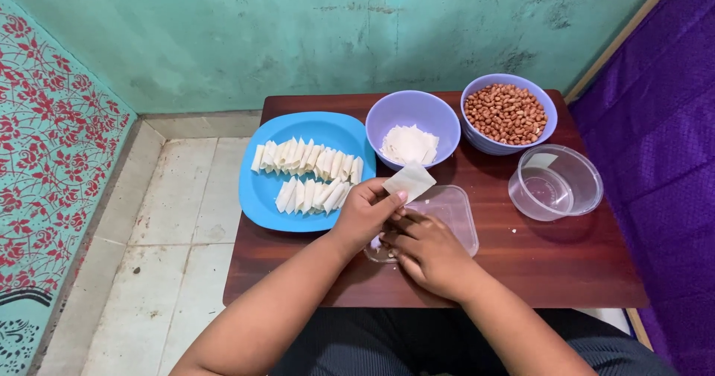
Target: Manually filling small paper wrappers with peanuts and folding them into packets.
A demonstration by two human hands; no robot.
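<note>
Pinching a pale wrapper square (409, 180) in its grip, the left hand (365, 213) meets the right hand (430, 253), fingers curled narrow over a clear lid (456, 210) on the surface (566, 257).

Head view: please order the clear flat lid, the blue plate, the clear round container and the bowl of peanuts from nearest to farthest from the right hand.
From the right hand:
1. Clear flat lid, under its fingers.
2. Blue plate, to the left, and clear round container, to the right: too close to call.
3. Bowl of peanuts, at the far right.
</note>
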